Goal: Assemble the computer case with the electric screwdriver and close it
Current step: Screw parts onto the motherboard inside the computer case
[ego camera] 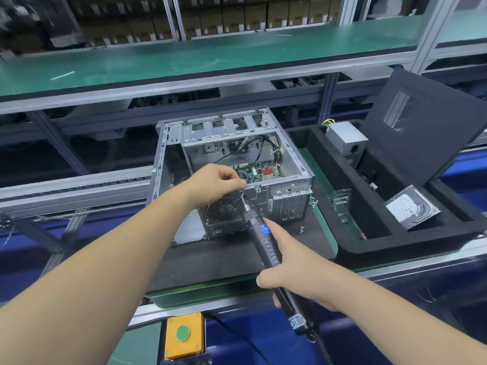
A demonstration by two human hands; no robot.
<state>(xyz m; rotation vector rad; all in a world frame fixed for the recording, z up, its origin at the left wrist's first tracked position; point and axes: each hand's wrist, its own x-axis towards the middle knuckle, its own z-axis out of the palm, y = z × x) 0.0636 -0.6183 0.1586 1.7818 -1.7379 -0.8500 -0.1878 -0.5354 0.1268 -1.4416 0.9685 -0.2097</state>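
Observation:
An open silver computer case (287, 196) lies on a dark mat, its motherboard and cables showing inside. My right hand (292, 270) grips the black electric screwdriver (263, 241), index finger stretched along its body. The bit points up-left at the case's near top edge, above the rear fan grille (224, 209). My left hand (221, 183) rests at that same edge with fingertips pinched together right by the bit tip; whether a screw sits between them is hidden. The black side panel (421, 122) leans upright at the right.
A black foam tray (350, 248) at the right holds a hard drive (412, 206) and a power supply (346, 140). Loose screws (301, 229) lie on the mat. A yellow box with a green button (183, 334) sits at the near edge. A green shelf (184, 61) runs behind.

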